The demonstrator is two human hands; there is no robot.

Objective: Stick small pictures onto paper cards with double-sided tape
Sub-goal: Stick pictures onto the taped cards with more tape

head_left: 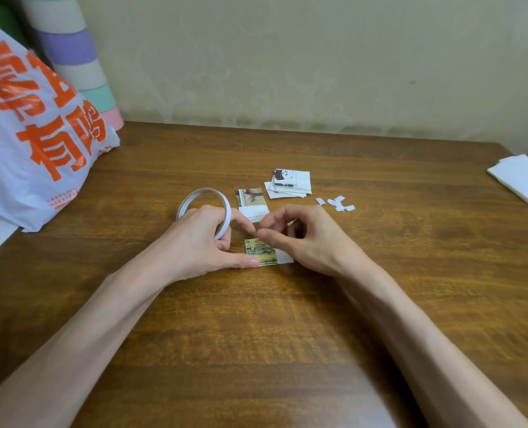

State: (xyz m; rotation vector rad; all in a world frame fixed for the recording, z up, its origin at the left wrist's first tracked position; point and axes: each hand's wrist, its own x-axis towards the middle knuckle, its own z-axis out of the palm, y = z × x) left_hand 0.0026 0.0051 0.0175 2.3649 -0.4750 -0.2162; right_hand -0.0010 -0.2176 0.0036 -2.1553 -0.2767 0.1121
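Observation:
My left hand (201,239) grips a white roll of double-sided tape (194,199), held upright above the wooden table (256,335). My right hand (299,239) is beside it, thumb and forefinger pinched together at the roll's free end. Whether tape is between them is too small to tell. Under both hands lies a small green picture on a white card (262,251); my left thumb tip touches its near left corner. Just beyond lies another card with a picture (251,200). A small stack of cut pictures (290,183) sits farther back.
Several small white paper scraps (338,203) lie right of the stack. A white plastic bag with orange lettering (37,134) fills the left side, a striped roll (77,57) behind it. Folded white tissue (522,180) lies at the right edge. A wall closes the far side.

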